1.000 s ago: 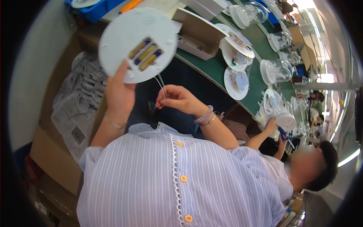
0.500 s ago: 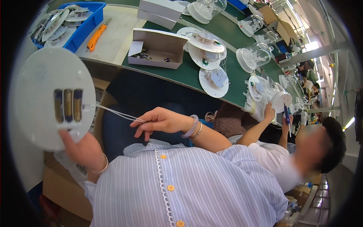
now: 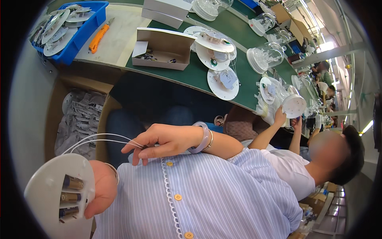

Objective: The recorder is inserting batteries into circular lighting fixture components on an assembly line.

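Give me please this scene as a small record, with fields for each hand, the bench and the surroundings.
Left hand: grips a white disc by its edge
Disc bay: three batteries in a row
Right hand: pinches two white wires that run to the disc
Bench: blue bin, orange cutter, open box holding loose batteries
Person's left: cardboard box with wrapped pieces
Neighbour: co-worker's hand at a white round base
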A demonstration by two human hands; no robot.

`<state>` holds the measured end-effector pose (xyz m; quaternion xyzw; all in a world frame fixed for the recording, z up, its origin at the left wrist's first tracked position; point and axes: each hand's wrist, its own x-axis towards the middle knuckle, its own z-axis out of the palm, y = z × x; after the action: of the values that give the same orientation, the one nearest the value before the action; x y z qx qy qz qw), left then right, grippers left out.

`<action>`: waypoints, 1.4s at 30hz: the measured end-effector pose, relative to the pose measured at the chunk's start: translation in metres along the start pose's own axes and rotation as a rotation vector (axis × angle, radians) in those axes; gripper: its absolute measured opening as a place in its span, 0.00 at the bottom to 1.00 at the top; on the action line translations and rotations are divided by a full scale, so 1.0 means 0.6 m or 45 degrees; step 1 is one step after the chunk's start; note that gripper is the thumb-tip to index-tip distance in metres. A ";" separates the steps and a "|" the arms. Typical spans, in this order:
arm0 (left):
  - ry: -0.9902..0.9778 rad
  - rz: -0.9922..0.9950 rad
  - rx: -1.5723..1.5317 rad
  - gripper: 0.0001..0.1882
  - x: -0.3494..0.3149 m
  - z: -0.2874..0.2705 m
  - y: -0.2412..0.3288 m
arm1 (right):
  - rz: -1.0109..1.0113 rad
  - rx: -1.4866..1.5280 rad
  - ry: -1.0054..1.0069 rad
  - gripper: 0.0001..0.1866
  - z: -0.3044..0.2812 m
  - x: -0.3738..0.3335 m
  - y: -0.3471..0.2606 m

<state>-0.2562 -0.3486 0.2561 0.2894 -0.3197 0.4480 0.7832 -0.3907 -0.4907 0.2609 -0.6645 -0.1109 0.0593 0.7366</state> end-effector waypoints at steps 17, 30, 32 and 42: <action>-1.013 0.083 0.765 0.21 -0.038 -0.045 -0.057 | -0.042 -0.157 0.817 0.15 -0.028 -0.016 -0.018; -1.187 0.159 0.487 0.24 -0.056 0.008 -0.061 | -0.085 0.283 1.107 0.14 -0.064 -0.037 -0.065; -1.123 0.134 0.471 0.26 -0.052 0.003 -0.062 | -0.271 0.237 1.200 0.14 -0.098 -0.049 -0.076; -1.229 -0.055 0.501 0.23 -0.051 -0.013 -0.059 | -0.845 0.542 1.665 0.07 -0.262 -0.202 -0.052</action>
<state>-0.2354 -0.3739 0.2221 0.6112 -0.5481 0.2990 0.4864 -0.4721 -0.6745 0.2668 -0.3400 0.1678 -0.5505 0.7437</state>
